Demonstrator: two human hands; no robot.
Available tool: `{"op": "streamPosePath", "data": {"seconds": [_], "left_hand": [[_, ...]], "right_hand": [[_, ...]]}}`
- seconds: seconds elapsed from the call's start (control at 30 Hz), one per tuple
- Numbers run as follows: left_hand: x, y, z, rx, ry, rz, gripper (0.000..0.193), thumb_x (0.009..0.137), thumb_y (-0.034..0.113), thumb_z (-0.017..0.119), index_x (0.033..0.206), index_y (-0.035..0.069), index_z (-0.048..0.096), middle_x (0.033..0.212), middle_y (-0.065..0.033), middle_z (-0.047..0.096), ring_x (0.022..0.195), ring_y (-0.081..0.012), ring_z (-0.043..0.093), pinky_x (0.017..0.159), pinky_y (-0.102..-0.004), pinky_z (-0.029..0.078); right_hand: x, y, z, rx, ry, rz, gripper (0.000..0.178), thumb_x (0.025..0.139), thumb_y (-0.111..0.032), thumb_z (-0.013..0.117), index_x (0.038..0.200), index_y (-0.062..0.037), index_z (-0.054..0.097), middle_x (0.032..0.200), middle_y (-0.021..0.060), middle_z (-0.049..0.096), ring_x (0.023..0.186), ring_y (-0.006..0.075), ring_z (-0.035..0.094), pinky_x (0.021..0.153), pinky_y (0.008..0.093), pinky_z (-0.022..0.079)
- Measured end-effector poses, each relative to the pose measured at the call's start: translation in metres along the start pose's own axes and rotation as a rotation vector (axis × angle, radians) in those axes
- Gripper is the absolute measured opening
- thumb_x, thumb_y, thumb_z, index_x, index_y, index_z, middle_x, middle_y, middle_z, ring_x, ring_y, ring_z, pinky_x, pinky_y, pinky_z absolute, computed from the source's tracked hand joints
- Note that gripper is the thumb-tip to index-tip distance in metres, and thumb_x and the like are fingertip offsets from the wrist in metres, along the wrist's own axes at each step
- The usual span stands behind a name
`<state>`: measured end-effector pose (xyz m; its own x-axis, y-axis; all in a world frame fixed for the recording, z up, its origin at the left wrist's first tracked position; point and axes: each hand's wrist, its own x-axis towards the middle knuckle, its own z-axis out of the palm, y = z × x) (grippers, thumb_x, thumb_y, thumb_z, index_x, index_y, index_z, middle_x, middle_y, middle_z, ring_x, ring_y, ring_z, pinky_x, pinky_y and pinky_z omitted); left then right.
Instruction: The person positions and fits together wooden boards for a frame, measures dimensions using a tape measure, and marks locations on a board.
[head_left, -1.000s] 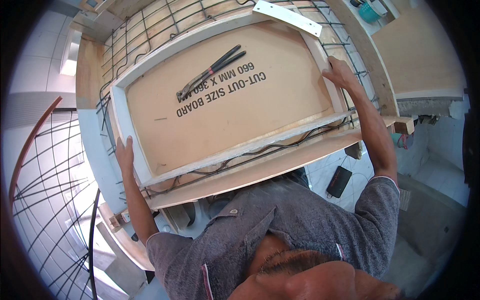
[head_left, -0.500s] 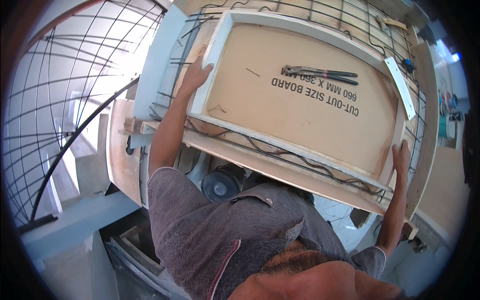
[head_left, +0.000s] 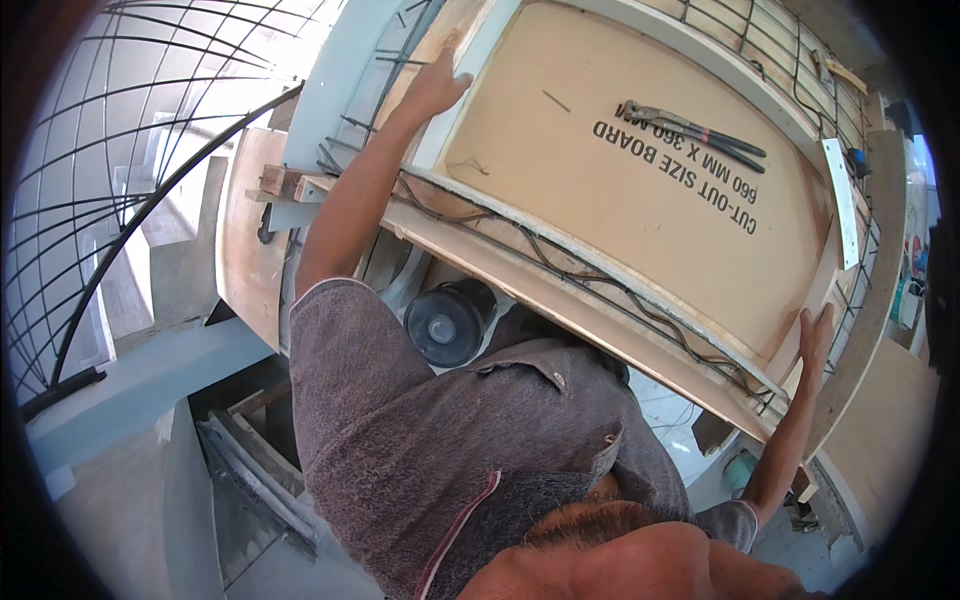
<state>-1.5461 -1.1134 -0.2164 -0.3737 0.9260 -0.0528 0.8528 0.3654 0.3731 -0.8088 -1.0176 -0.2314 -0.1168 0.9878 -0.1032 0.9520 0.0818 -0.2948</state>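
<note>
A shallow box-like frame with white wooden sides (head_left: 690, 42) and a tan printed board (head_left: 560, 130) as its floor lies before me. My left hand (head_left: 437, 88) is closed round the frame's left side, its thumb toward the inside. My right hand (head_left: 816, 335) grips the right side near the close corner; its fingers partly drop out of sight over the outer edge. On the board rest end-cutting pincers (head_left: 690, 131) with black and red handles, a short bit of wire (head_left: 556, 100) and a thin bent wire (head_left: 467, 167).
Steel rods (head_left: 590, 275) run along the frame's near side, inside a wooden outer form (head_left: 850, 330). A white strip with holes (head_left: 841, 205) lies across the right side. A wire mesh (head_left: 130, 120) stands at left. Below the form sits a dark round bucket-like object (head_left: 447, 322).
The whole view has turned clockwise and shifted, so the frame's far left corner now leaves the picture. Both hands keep their places on the frame, and the pincers still lie on the board.
</note>
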Motion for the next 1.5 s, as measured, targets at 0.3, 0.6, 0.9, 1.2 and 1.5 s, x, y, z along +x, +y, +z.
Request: {"op": "streamPosePath", "data": {"seconds": [0.3,0.6,0.9,1.2,1.5], "left_hand": [[-0.006,0.012,-0.014,-0.038,-0.094,-0.045,0.065,0.083,0.03,0.058,0.128,-0.01,0.033,0.112,-0.0359,0.054,0.107,-0.0431,0.054,0.092,-0.0436,0.042],[-0.001,0.003,-0.016,0.007,-0.182,-0.054,0.071,0.083,0.031,0.058,0.13,-0.013,0.029,0.116,-0.0363,0.052,0.109,-0.0424,0.054,0.091,-0.0426,0.042],[0.002,0.006,-0.033,-0.051,-0.355,0.005,0.07,0.078,0.031,0.058,0.125,-0.014,0.03,0.11,-0.0381,0.053,0.103,-0.0422,0.056,0.087,-0.043,0.044],[-0.028,-0.022,-0.054,-0.407,-0.385,0.028,0.081,0.081,0.041,0.061,0.141,0.0,0.025,0.133,-0.0309,0.041,0.123,-0.0389,0.044,0.102,-0.0419,0.035],[-0.031,0.001,-0.061,-0.551,-0.413,0.007,0.066,0.087,0.02,0.058,0.141,-0.002,0.025,0.127,-0.0205,0.048,0.113,-0.0247,0.051,0.096,-0.0335,0.04]], "right_hand": [[-0.002,0.006,-0.001,0.018,-0.022,-0.06,0.038,0.083,-0.021,0.054,0.106,0.0052,0.042,0.096,0.0342,0.057,0.093,0.0492,0.056,0.076,0.0485,0.043],[0.004,-0.003,0.003,-0.045,-0.052,0.018,0.038,0.084,-0.021,0.054,0.106,0.0066,0.041,0.097,0.0345,0.057,0.094,0.0489,0.056,0.077,0.0501,0.043],[0.001,0.007,0.003,-0.06,-0.037,0.017,0.048,0.088,-0.024,0.054,0.121,0.0077,0.041,0.103,0.0324,0.058,0.1,0.0467,0.056,0.082,0.0473,0.044],[-0.041,-0.066,-0.038,-0.24,0.089,0.12,0.046,0.089,-0.026,0.056,0.124,0.0036,0.051,0.117,0.0238,0.058,0.101,0.033,0.06,0.083,0.0402,0.048],[-0.073,-0.077,-0.04,-0.009,0.166,0.145,0.036,0.086,-0.021,0.061,0.114,0.0009,0.059,0.11,0.0199,0.062,0.098,0.0304,0.062,0.086,0.0365,0.047]]}}
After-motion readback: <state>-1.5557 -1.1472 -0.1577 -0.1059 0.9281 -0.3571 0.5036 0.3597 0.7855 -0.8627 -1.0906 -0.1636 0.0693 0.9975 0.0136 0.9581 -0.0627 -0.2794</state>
